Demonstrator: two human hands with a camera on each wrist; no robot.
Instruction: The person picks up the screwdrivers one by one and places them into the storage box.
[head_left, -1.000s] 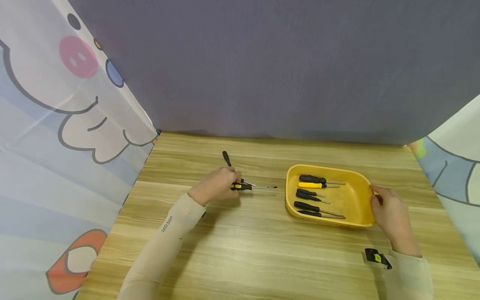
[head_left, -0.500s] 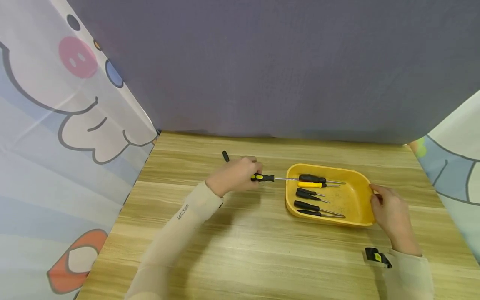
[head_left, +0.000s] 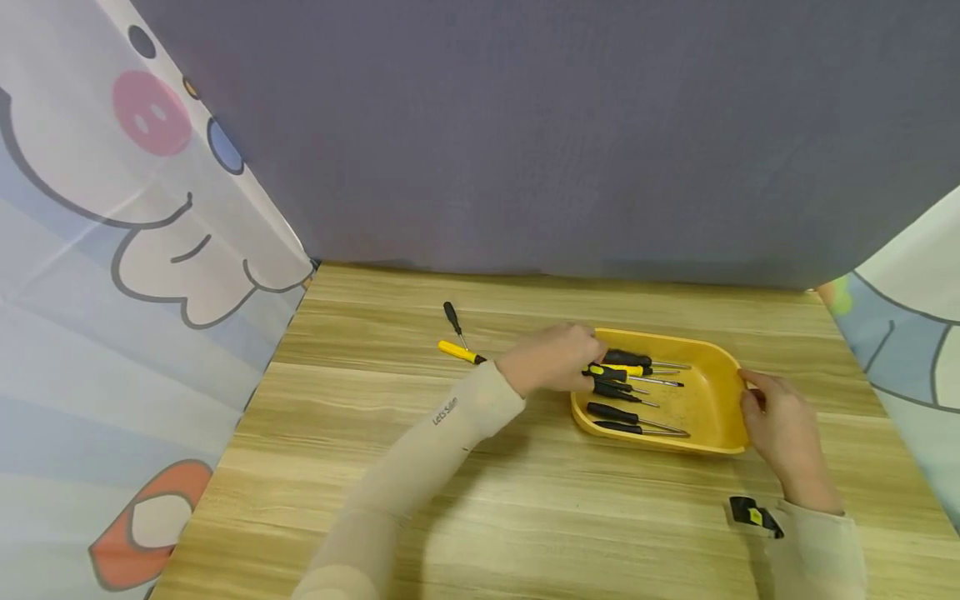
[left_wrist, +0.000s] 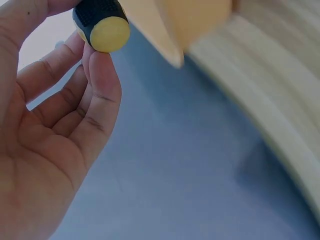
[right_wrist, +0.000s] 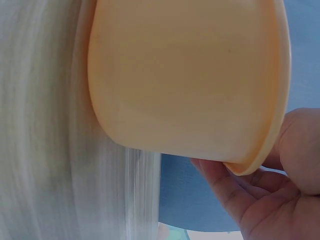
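My left hand [head_left: 555,360] pinches a black-and-yellow screwdriver [head_left: 611,374] by its handle, over the left part of a yellow plastic tray [head_left: 716,412]. Its shaft points right, above the tools lying there. In the left wrist view the round yellow handle end [left_wrist: 110,34] sits between thumb and fingers. At the tray's right end my right hand [head_left: 783,429] grips the rim, thumb on one side and fingers on the other, as the right wrist view shows. Several screwdrivers lie inside the tray, mostly black-handled, one yellow-handled and partly hidden.
On the wooden table [head_left: 510,500], left of the tray, lie a small black screwdriver [head_left: 451,315] and a yellow-handled screwdriver [head_left: 457,352], the latter partly covered by my left arm. A grey panel [head_left: 525,150] stands behind, with printed curtains [head_left: 67,333] at the sides.
My left hand has carried the black-and-yellow screwdriver from the left of the table rightward over the tray. The yellow-handled screwdriver on the table has come into view. My right hand stays at the rim.
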